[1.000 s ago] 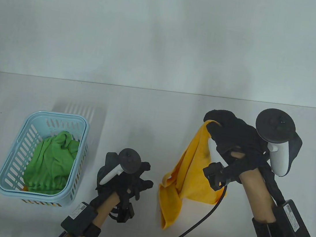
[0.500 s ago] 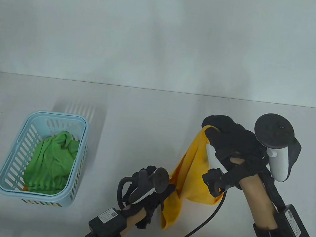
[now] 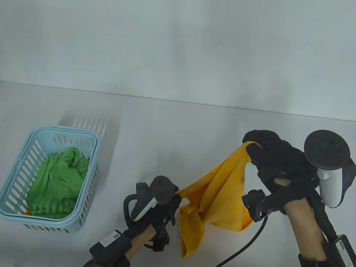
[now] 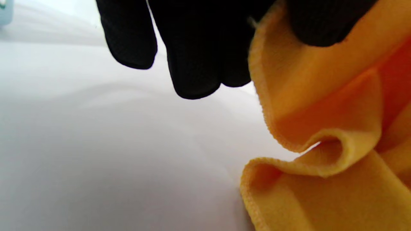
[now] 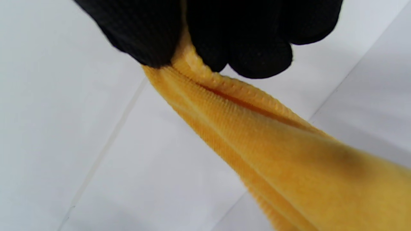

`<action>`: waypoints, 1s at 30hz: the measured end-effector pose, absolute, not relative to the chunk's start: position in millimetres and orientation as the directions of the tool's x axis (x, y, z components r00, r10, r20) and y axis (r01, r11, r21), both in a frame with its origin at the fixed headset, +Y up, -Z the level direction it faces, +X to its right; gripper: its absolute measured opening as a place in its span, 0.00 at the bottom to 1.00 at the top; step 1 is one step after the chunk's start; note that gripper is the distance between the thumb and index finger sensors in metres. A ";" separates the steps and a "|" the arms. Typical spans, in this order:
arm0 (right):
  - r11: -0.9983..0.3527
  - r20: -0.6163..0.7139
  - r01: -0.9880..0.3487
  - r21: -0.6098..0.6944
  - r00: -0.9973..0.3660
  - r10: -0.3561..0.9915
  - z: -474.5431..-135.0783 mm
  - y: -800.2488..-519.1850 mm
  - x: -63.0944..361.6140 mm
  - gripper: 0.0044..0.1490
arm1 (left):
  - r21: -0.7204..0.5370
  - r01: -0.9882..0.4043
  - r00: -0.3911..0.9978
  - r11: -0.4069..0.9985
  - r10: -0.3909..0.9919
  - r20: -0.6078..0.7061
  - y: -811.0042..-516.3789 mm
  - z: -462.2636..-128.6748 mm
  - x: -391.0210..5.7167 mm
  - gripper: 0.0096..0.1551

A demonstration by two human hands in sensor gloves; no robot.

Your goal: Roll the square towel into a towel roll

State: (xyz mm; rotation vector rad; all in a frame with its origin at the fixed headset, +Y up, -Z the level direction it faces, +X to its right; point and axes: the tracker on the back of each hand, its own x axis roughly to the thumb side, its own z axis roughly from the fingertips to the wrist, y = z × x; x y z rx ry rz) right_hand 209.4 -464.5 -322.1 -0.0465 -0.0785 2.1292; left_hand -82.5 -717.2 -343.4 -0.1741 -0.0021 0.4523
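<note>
An orange towel hangs between my two hands above the white table, crumpled, with a loose lower corner drooping toward the front. My right hand pinches one corner and holds it raised at the right. In the right wrist view the fingers pinch the bunched towel. My left hand pinches another edge of the towel, lower and to the left. In the left wrist view a fingertip presses on the towel's hem while the other fingers hang free.
A light blue slotted basket stands at the front left, holding a crumpled green towel. A black cable trails from my right wrist across the table front.
My left hand moved right from the table to the towel's left edge and took hold of it. My right hand shifted right, pulling the towel wider between the hands.
</note>
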 end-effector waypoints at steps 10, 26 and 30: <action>-0.729 -0.099 -0.642 -0.237 -0.731 0.675 -315.6 -468.5 262.4 0.24 | -0.075 -0.644 0.762 0.762 0.628 -0.157 -684.3 -341.6 -125.6 0.23; -0.690 -0.137 -0.620 -0.373 -0.699 0.702 -314.5 -473.0 298.4 0.23 | 0.030 -0.731 0.682 0.682 0.730 0.045 -517.8 -343.5 -185.5 0.22; -0.601 -0.073 -0.706 -0.375 -0.623 0.778 -305.9 -458.9 301.6 0.23 | 0.049 -0.738 0.675 0.673 0.733 0.088 -489.5 -339.4 -192.1 0.23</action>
